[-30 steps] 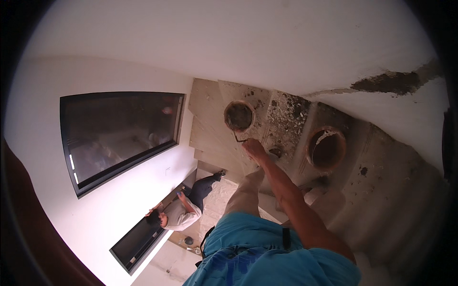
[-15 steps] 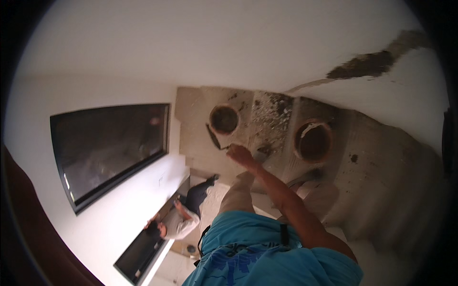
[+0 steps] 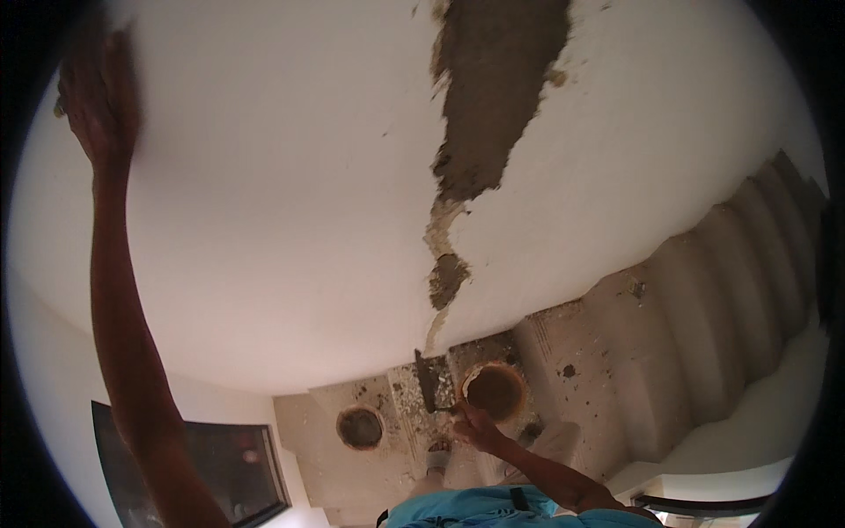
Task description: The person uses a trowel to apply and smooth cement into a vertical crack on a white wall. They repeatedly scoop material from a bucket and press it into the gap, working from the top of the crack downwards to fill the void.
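Observation:
My right hand grips the handle of a trowel, low at the centre, just left of the right-hand round tub. The trowel's narrow dark blade points up toward the foot of the wall. High at the far left, my left hand rests at the white wall with its fingers stretched out, slightly blurred. A rough dark patch runs down the wall, narrowing to a smaller dark spot and a thin pale crack above the trowel.
A second round tub stands on a step further left. Pale debris litters the step between the tubs. Stairs run along the wall at the right. A dark-framed window sits at lower left; my sandalled foot is below the trowel.
The view has turned up toward the wall. My left arm has come into view, raised to the wall. The trowel in my right hand has moved from beside the left tub to the right one.

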Demonstrator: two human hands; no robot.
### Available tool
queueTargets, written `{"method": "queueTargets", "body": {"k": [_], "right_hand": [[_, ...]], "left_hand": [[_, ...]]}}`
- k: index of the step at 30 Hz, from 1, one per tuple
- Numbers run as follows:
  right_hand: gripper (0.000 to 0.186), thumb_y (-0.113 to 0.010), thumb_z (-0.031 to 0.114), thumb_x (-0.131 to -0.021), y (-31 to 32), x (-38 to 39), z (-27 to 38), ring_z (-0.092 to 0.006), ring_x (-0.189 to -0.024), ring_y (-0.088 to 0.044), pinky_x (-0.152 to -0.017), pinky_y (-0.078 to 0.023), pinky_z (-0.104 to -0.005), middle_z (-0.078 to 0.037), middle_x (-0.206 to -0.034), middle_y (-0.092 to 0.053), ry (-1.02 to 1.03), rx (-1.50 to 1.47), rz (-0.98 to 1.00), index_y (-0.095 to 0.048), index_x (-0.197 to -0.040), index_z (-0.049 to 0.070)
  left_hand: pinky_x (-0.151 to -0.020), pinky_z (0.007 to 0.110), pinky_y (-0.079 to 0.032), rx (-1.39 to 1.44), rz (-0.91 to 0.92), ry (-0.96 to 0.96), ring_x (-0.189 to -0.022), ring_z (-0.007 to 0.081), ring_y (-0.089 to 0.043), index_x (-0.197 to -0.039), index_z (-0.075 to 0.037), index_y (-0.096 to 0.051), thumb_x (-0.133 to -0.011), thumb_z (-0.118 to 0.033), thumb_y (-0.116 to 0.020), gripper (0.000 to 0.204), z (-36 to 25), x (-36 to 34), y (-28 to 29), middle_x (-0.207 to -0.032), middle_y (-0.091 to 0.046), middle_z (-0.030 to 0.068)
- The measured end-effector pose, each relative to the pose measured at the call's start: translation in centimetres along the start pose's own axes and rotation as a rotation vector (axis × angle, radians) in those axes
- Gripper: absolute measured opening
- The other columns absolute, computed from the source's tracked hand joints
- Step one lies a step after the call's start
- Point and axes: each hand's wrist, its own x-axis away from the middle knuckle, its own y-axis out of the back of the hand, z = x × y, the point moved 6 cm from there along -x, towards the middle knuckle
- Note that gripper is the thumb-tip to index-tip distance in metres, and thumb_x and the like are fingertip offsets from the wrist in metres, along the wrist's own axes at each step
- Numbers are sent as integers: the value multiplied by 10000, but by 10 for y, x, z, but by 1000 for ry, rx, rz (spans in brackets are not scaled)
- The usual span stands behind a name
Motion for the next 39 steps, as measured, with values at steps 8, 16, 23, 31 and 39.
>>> {"method": "queueTargets", "body": {"k": [8, 16, 23, 31, 39], "right_hand": [[439, -600, 198, -880, 77, 15, 128, -134, -627, -562, -601, -488, -312, -43, -802, -607, 581, -225, -371, -503, -1275, 33], [395, -629, 155, -828, 177, 31, 274, -149, -630, -553, -617, -482, -311, -71, -742, -593, 768, 231, -827, -581, -1203, 43], [379, -605, 119, -845, 244, 75, 387, -246, -632, -579, -637, -493, -349, -127, -786, -604, 962, 656, -1139, -573, -1214, 40], [296, -630, 150, -871, 287, 125, 499, -354, -665, -630, -646, -507, -389, -182, -769, -625, 1111, 992, -1330, -597, -1147, 45], [284, -626, 187, -870, 291, 133, 545, -308, -690, -642, -656, -500, -395, -177, -794, -633, 1008, 1105, -1256, -612, -1128, 71]], "left_hand": [[-1148, 482, -336, -36, -48, 174, -1414, 321, -368, -1457, -113, -442, -1056, -393, -355, 497, -53, -23, 2, -1510, -419, 130], [-1160, 478, -332, -63, 85, 316, -1458, 291, -290, -1494, -138, -377, -1056, -444, -325, 536, -51, -23, 6, -1570, -312, 98], [-1170, 487, -314, -24, 96, 341, -1454, 300, -289, -1490, -116, -382, -1067, -407, -315, 517, -56, -27, 11, -1563, -314, 108], [-1176, 484, -293, 11, 73, 326, -1457, 310, -282, -1491, -97, -383, -1064, -393, -328, 523, -55, -25, 8, -1560, -325, 119], [-1185, 494, -267, 6, 71, 331, -1466, 303, -270, -1497, -113, -380, -1059, -411, -325, 533, -54, -24, 9, -1569, -321, 103]]}}
